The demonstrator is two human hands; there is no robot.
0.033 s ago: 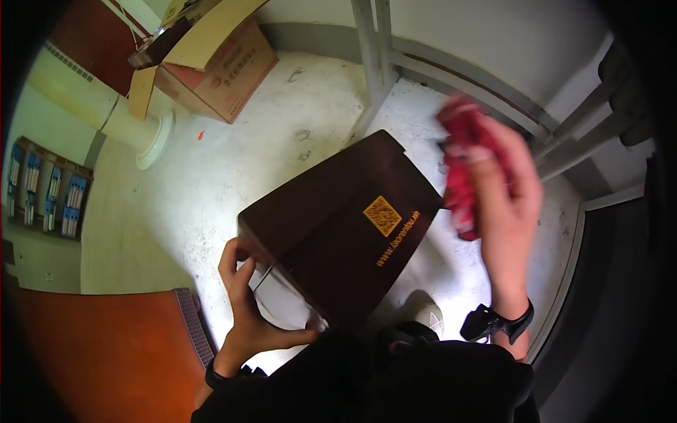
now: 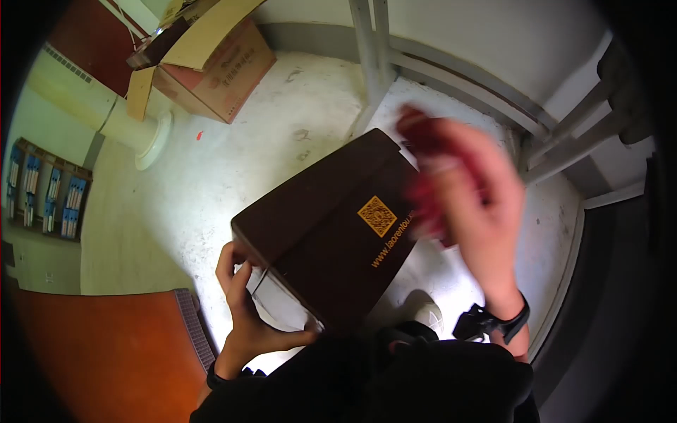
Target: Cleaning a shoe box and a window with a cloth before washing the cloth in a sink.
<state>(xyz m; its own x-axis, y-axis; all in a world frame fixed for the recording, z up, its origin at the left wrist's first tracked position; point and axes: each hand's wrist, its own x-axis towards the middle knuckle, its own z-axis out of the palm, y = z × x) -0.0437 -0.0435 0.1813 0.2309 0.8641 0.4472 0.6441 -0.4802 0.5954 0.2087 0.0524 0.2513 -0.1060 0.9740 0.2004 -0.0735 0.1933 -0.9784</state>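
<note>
A dark brown box [image 2: 303,233] with a yellow square code and yellow lettering is held tilted above the floor in front of me. My left hand [image 2: 250,310] grips its left end, fingers at the upper corner and thumb at the lower one. A crumpled red cloth [image 2: 427,204] with paler patches is bunched in my right hand [image 2: 476,194], its fingers closed around it. Both are smeared by motion. The cloth overlaps the box's right end; whether it presses on the surface I cannot tell.
An open cardboard carton [image 2: 222,74] stands on the pale floor [image 2: 183,169] at the far left. At lower left is an orange-brown tabletop [image 2: 106,345]. Grey metal legs [image 2: 374,63] rise at the back by the wall. My shoe [image 2: 428,319] shows beneath the box.
My right hand has swung left with the red cloth, from beside the box's right end to over it. The box and my left hand have shifted slightly left.
</note>
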